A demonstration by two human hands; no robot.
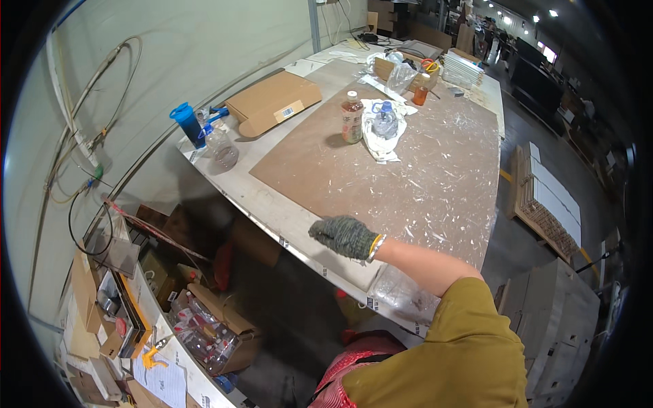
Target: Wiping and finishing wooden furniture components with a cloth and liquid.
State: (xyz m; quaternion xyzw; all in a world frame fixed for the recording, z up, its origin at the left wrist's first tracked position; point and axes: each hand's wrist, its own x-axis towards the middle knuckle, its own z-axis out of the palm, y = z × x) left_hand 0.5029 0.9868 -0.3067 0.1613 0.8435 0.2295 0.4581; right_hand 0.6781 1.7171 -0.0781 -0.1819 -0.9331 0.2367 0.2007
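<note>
One knit-gloved hand (pixel 345 236) on speckled tabletop (pixel 435 183)

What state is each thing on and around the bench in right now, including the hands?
Right hand: gloved, resting on the bench edge, holding nothing.
Left hand: not in view.
Tea bottle: upright, capped, on the brown board.
Clear bottle: blue-capped, standing on the white bag.
Cardboard box: closed, lying flat.
Blue cup: upright by the wall.
Orange bottle: upright.
</note>
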